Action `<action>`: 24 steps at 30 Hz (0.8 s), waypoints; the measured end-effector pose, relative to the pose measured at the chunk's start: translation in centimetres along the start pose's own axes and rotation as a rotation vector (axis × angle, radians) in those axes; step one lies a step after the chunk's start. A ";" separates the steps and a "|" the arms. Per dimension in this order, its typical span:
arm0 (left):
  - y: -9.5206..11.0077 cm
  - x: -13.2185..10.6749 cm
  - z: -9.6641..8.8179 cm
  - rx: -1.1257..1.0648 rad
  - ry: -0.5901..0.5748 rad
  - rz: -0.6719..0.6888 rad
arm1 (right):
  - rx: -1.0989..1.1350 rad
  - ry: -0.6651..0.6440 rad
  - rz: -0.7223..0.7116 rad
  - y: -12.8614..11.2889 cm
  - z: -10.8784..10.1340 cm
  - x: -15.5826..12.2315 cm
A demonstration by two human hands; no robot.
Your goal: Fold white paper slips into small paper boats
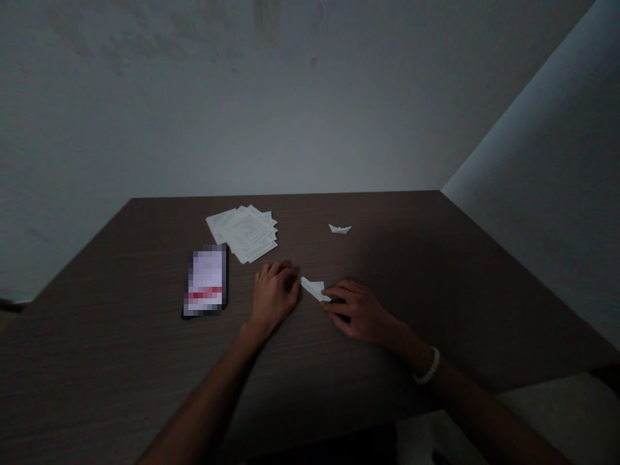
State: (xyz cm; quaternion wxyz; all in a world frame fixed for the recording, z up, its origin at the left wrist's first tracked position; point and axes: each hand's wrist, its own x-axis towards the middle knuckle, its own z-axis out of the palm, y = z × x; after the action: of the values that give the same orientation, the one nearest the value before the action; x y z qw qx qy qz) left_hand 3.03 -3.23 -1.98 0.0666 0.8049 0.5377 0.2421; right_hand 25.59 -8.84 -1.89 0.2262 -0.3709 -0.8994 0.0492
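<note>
A small folded white paper [314,288], shaped like a little boat with a raised peak, lies at the middle of the table. My right hand [359,311] pinches its right end between thumb and fingers. Just off the paper's left tip is my left hand [274,294], resting on the table with bent fingers. A narrow gap shows between its thumb and forefinger, and I see nothing held there. Farther back sits a finished-looking paper boat [340,229], apart from both hands.
Loose printed sheets [245,232] lie fanned in a pile at the back left. A phone [206,281] with a blurred, lit screen is left of my left hand. The dark wooden table [426,258] meets a grey wall [310,129] behind.
</note>
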 end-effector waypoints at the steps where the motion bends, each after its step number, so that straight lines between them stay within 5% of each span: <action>1: 0.0 0.1 0.0 0.001 0.001 -0.005 | 0.004 0.004 0.004 0.0 0.0 0.0; 5: -0.1 0.1 0.0 0.005 -0.016 0.023 | 0.012 0.019 0.017 0.0 0.1 0.1; 11: 0.2 -0.3 -0.1 0.002 -0.120 0.248 | 0.009 0.021 0.029 0.5 0.4 0.1; 24: 0.5 -0.4 -0.1 -0.042 -0.118 0.242 | 0.007 0.019 0.095 0.9 0.4 1.5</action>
State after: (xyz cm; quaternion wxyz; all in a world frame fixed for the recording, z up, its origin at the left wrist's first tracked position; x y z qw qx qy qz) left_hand 3.23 -3.82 -1.83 0.0851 0.8750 0.4268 0.2118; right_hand 25.07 -7.17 -1.89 0.2334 -0.4131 -0.8783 0.0595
